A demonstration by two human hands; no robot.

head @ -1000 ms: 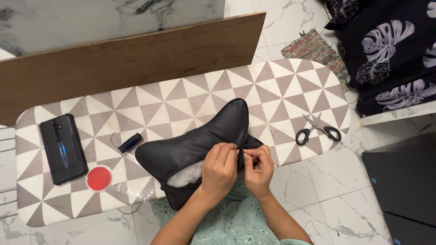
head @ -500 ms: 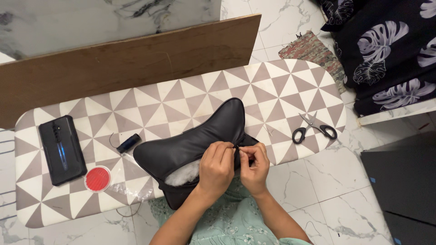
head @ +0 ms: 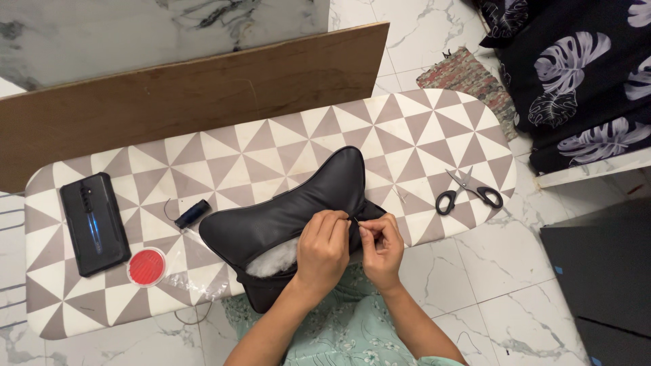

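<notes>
Left hand: your left hand [head: 324, 249] lies curled on the near edge of the cushion [head: 285, 220], fingers bent and pinching the black cover where the seam gapes.
Right hand: your right hand [head: 381, 249] sits just beside the left, thumb and forefinger pinched narrow at the same spot on the seam. What they pinch is too small to tell.
Cushion: black, leather-like, bone-shaped, lying slantwise on the board [head: 420, 129] with its far end pointing away from you and its near end hanging over the board's edge toward your lap.
Stuffing: white stuffing [head: 272, 257] shows through the open seam, just left of your left hand.
Spool: a dark spool [head: 192, 213] lies on the board just beyond the cushion's left end, a thread trailing from it.
Red disc: a round red disc [head: 147, 266] rests on a clear plastic bag [head: 193, 268] near the board's front edge.
Phone: a black phone [head: 94, 223] lies at the board's left end, well apart from your hands.
Scissors: black-handled scissors [head: 468, 191] lie open at the right end of the board.
Panel: a brown wooden panel [head: 190, 95] stands along the board's far side.
</notes>
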